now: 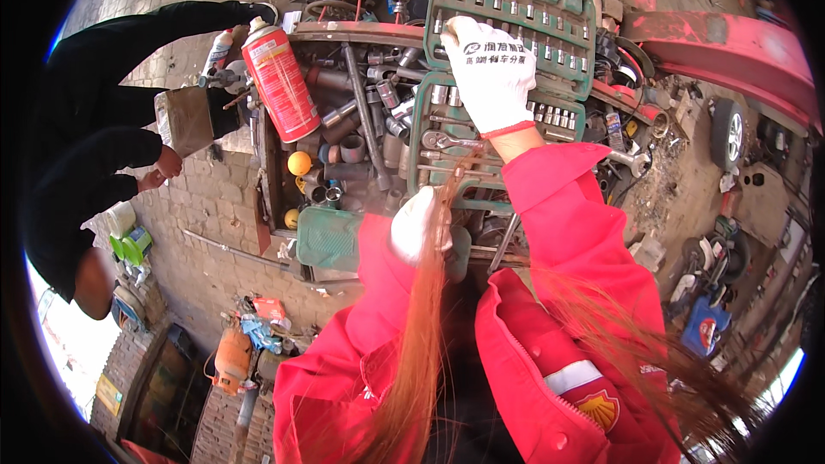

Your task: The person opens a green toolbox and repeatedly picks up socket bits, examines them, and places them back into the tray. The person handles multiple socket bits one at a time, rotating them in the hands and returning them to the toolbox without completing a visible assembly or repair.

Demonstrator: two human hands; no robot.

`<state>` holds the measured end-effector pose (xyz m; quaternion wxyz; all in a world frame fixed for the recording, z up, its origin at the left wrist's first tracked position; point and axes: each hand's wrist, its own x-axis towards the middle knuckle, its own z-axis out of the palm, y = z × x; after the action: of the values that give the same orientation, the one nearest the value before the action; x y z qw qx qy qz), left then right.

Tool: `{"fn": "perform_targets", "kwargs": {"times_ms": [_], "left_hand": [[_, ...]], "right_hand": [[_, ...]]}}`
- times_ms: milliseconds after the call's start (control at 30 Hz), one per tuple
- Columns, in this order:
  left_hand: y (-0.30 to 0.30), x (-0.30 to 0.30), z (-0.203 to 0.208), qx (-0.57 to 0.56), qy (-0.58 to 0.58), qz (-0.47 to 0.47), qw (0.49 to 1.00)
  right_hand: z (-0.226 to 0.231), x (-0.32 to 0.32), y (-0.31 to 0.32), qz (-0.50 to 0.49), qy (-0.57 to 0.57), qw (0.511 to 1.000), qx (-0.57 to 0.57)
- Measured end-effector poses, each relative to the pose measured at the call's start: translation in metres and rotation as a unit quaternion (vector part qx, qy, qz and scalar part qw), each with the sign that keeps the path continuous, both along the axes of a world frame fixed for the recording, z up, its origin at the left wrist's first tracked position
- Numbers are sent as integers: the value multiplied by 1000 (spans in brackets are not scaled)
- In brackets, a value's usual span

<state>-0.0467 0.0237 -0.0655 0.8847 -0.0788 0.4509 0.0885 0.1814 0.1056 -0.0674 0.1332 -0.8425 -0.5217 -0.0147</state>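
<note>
Right glove over the open socket case, left glove at its near edge

Your socket case (574, 0), green, lies open at centre, both halves showing small metal sockets (530, 11) in rows. Your right hand (490, 73), white-gloved, reaches over the far half, back of the glove up, fingers bent toward the rows. Glove covers the fingertips' contact; cannot tell whether you grasp a socket or merely rest there.

Your left hand (414, 225), also gloved, sits by the case's near left corner. Strands of reddish hair (425, 326) hang across it; cannot tell if its fingers are closed on anything.

In the near half of the case: a ratchet handle (443, 140), lying left of your right wrist.

Left of the case: a heap of loose large sockets and pipe pieces, a long metal bar (365, 112) across it. Farther left, a red spray can (279, 82), tilted. Two yellow balls, the upper one (299, 163) nearer the case.

Right of the case, a wrench (636, 161); well beyond, a wheel (727, 133).

Well left of the case, a co-worker in black (94, 155), bare hands close together.
</note>
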Motion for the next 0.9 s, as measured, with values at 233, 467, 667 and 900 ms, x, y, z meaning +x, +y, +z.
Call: {"fn": "perform_targets", "kwargs": {"times_ms": [233,467,667,900], "left_hand": [[-5,-8,-19,-37,-74,31,996],[-5,-9,-15,42,1,-32,999],[-4,-8,-15,35,20,-32,999],[-5,-12,-21,-32,-45,10,998]], "right_hand": [[0,-6,-4,-60,131,990,-4],[12,6,-11,-67,267,961,0],[21,30,-20,-110,373,913,121],[32,54,-25,-188,485,847,109]]}}
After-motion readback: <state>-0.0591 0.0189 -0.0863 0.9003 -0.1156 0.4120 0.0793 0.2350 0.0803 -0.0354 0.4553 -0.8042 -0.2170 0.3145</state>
